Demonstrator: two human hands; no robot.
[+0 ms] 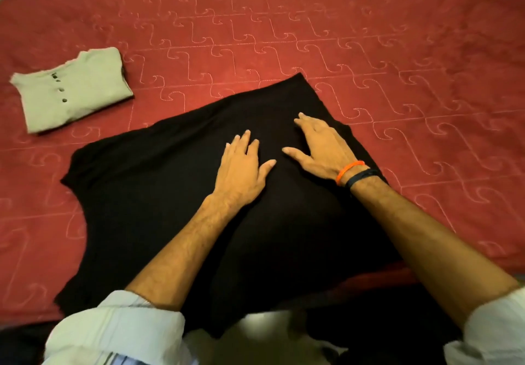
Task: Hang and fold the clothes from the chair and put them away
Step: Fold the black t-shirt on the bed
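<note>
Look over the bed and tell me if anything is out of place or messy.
Nothing stands out. The black garment lies spread on the red bedspread, with the left hand and right hand resting flat on it. The light green shirt sits neatly folded to the left, apart from the black one.

A garment [159, 194] lies spread flat on the bed [369, 37], at the near centre, its near edge hanging over the bed's near side. A folded shirt [74, 91] lies on the bed to the far left, apart from the garment. Left hand [241, 171] and right hand [321, 148] rest side by side on the garment's middle, fingers [305, 118] flat.
</note>
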